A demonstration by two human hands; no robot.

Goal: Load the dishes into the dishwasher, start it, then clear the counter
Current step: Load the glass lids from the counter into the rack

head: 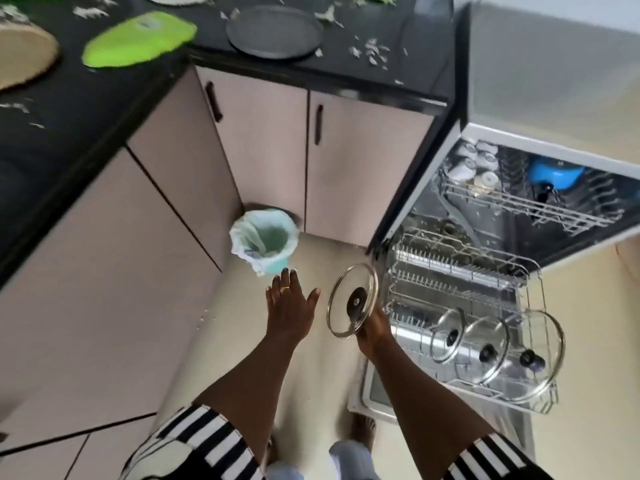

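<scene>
- The right hand (372, 329) is seen gripping a glass lid (351, 299) at its lower rim; the fingers are hidden behind the glass, so their exact placing cannot be told.
- The held lid is tilted on edge with its metal centre fitting turned toward the camera. It is held in the air just left of the lower rack (450, 271), apart from it.
- The left hand (289, 306) is held flat with fingers spread and nothing in it, above the floor and just left of the held lid. A ring is worn on one finger.
- The dishwasher (426, 202) is found open, its door (374, 393) let down and the lower rack drawn out over it.
- Three further glass lids are stood on edge in a row at the near end of the lower rack: the first lid (448, 336), the second lid (486, 351) and the third lid (531, 358), each with a dark knob.
- White cups (474, 164) and a blue vessel (554, 174) are noted in the upper rack (519, 206).
- A grey plate (275, 31) is left on the black counter (415, 46), near its front edge, with pale scraps (372, 51) scattered to its right.
- A green mat (138, 39) and a wooden board (24, 55) are noted further left on the counter.
- A lined bin (265, 240) is stood on the floor in the cabinet corner, beyond the left hand.
</scene>
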